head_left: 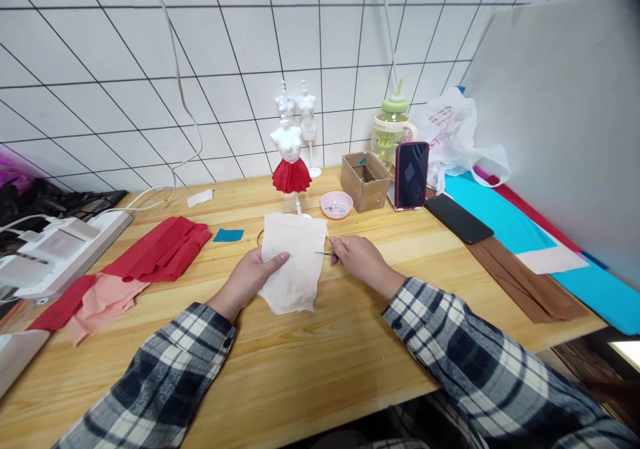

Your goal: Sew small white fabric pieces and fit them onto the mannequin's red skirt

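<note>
A pale cream sheet of crepe paper or thin cloth (294, 279) is held up over the table at the middle of the view. My left hand (250, 272) pinches its left edge, thumb on the front and fingers hidden behind. At the right edge, my right hand (363, 259) is closed around the handles of small scissors (327, 254), whose thin blade lies against the sheet. Just behind stands a white mini mannequin (287, 144) wearing a red pleated skirt (291, 176). A thin reddish curve shows beside the sheet's left edge; what it is I cannot make out.
A pink bowl (337, 205) of small shiny bits and a cardboard box (367, 181) stand behind. Rightward are a propped phone (411, 175), a black phone (459, 218), brown sheets (523, 279) and blue sheets (500, 209). Red folded sheets (160, 249) and a power strip (65, 256) lie left.
</note>
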`<state>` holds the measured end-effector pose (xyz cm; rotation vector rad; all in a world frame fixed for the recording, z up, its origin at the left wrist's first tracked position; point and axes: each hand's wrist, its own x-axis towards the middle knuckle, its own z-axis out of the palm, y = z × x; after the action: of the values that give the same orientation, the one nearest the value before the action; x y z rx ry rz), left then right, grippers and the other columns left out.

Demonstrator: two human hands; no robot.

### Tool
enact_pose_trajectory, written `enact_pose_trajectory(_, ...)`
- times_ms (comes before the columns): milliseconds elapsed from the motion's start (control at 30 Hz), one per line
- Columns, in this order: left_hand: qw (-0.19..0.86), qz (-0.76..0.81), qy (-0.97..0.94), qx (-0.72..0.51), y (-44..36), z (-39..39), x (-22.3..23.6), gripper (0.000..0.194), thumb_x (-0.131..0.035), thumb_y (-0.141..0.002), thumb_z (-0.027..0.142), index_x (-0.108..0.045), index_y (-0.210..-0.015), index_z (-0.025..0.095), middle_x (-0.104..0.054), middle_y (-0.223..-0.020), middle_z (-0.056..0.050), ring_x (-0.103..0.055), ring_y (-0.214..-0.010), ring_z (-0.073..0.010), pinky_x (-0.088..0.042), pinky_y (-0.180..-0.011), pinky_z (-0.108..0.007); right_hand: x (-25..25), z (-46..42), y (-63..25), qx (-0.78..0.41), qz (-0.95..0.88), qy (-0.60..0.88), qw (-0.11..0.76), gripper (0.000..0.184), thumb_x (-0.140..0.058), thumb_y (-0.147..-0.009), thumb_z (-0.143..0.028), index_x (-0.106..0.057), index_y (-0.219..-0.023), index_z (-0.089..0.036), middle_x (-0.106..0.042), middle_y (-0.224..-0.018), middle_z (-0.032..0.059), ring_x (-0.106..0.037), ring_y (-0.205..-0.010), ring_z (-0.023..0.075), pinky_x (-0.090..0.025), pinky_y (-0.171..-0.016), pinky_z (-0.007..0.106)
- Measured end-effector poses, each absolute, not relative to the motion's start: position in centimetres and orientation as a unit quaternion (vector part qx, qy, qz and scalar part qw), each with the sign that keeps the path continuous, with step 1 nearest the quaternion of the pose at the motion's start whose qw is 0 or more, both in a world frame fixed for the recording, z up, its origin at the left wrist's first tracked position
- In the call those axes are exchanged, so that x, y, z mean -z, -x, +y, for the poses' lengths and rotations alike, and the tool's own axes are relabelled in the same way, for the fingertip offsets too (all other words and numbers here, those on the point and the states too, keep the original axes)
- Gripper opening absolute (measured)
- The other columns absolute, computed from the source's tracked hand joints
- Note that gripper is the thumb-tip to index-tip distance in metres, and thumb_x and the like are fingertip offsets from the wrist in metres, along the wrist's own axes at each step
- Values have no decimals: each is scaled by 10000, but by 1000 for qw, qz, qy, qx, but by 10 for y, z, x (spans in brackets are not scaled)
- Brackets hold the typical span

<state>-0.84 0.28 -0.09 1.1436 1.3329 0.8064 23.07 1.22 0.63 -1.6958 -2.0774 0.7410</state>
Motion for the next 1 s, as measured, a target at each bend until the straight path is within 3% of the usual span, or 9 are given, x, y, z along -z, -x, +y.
enact_pose_trajectory(1000,588,557,-468,-353,8,3,0,487,-794,-650,506,-675,-959,149,-763,-819,-91,-693,-661,-228,-528,-552,-284,-4,13,-231,-283,-729,595,185,561,-284,-997,-402,-684,-658,-201,-654,-678,23,-563,-666,146,-337,-668,246)
